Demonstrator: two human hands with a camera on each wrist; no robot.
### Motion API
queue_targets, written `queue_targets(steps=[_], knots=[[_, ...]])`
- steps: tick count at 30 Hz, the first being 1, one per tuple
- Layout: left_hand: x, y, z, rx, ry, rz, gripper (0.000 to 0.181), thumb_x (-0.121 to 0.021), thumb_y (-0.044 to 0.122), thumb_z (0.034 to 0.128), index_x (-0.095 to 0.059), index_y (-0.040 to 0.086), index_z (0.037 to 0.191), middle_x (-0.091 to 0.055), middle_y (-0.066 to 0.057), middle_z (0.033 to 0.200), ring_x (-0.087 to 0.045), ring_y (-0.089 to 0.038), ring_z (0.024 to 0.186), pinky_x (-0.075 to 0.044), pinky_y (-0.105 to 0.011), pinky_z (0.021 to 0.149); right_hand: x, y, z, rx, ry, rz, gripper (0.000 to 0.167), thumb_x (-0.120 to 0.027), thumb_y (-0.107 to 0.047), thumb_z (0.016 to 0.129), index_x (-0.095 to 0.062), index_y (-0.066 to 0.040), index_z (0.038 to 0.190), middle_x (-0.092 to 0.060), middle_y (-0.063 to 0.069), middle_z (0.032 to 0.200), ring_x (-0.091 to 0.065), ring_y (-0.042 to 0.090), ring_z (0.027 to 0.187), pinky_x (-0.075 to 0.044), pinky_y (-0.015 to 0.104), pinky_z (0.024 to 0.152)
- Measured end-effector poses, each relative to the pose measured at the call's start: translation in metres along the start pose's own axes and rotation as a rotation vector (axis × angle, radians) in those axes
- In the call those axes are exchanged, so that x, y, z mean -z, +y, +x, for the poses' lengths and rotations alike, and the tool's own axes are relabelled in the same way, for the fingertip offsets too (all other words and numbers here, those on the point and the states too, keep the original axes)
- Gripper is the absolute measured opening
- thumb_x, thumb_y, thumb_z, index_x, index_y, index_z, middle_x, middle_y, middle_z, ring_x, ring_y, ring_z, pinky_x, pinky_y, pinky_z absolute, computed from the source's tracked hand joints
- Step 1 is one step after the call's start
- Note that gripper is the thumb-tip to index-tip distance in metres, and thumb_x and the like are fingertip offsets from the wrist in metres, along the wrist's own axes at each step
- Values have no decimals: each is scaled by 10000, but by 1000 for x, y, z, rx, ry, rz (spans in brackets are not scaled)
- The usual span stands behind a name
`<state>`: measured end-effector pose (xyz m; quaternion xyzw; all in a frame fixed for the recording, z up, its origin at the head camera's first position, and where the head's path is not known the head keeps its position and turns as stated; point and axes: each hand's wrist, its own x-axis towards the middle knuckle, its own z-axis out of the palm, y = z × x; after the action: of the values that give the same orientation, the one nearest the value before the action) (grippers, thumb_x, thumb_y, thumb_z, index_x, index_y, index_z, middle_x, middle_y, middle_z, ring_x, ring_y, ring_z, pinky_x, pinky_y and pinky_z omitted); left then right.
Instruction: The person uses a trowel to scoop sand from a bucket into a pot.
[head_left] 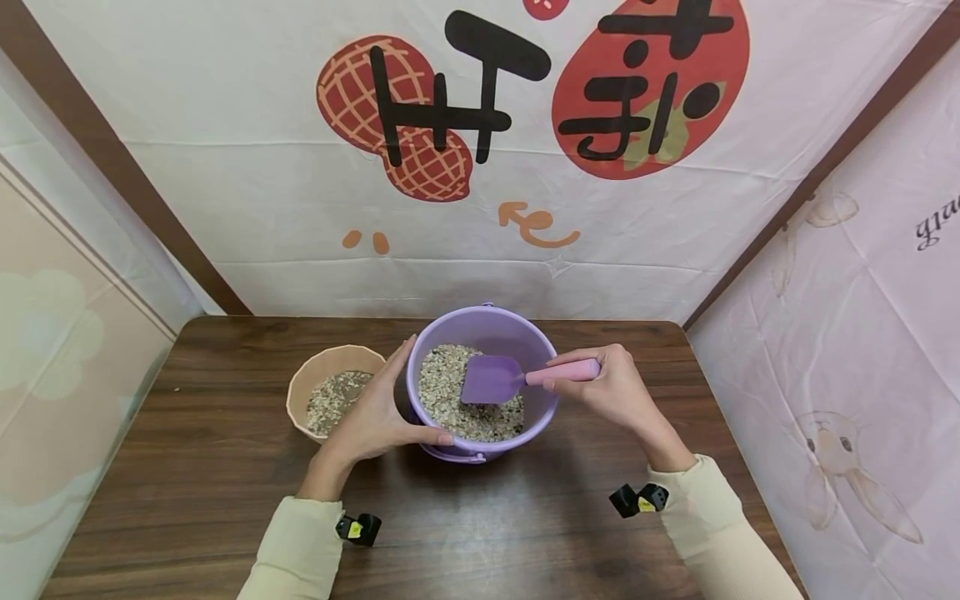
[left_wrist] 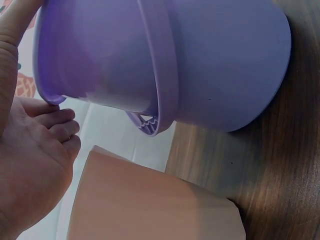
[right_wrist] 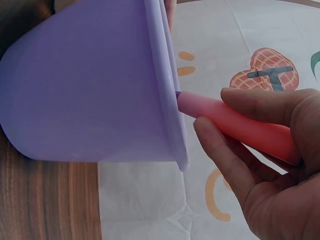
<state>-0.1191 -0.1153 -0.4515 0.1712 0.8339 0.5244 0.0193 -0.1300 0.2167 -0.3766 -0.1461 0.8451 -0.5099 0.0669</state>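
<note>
A purple bucket (head_left: 501,329) stands upright on the table, holding pale, speckled grainy material (head_left: 447,387). My left hand (head_left: 371,425) holds its left rim, with the thumb at the near edge and the fingers along the side. In my right hand (head_left: 615,385) is the pink handle of a toy shovel (head_left: 491,380), gripped between thumb and fingers at the bucket's right rim. The purple blade is inside the bucket, over the grains; whether it touches them I cannot tell. The right wrist view shows the pink handle (right_wrist: 235,120), while the bucket wall hides the blade.
Left of the bucket, partly behind my left hand, a peach faceted bowl (head_left: 302,385) holds similar grains. The bucket's handle (left_wrist: 162,65) hangs down its side. Printed cloth (head_left: 262,200) walls the back and sides of the brown wooden table (head_left: 187,467).
</note>
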Motion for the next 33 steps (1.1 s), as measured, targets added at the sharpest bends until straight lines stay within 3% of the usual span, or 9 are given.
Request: queue_targets(steps=[6,12,21,33], knots=[[-1,-2,1,-25,3,-30,1392,-1013,483,509,-217,263,1630,-305,-16,1628,-339,-256,1443,-248,-605,1171,2,1,-1,9,0,-1,137,-826,-150,863,-843,-197,991,-778,-65,966,-716,140,1010,-560,245,837],[0,-3,1,-10,3,-26,1398,-1016,478,502,-216,267,1630,-300,-11,1630,-337,-255,1444,-247,-601,1172,0,3,1,24,-11,-11,140,-822,-128,864,-843,-184,990,-778,-66,966,-713,133,1016,-566,259,843],[0,-2,1,5,2,12,1409,-996,543,502,-204,271,1635,-281,-9,1641,-326,-271,1454,-261,-613,1163,-10,3,12,26,-5,-22,152,-853,-114,826,-840,-148,973,-778,-40,916,-741,151,916,-609,289,739],[-2,-2,2,-14,3,-7,1392,-1004,517,505,-216,290,1629,-322,7,1620,-362,-251,1430,-268,-601,1161,-24,6,22,23,10,-11,145,-864,-122,809,-843,-146,951,-777,-63,888,-732,134,932,-576,256,767]])
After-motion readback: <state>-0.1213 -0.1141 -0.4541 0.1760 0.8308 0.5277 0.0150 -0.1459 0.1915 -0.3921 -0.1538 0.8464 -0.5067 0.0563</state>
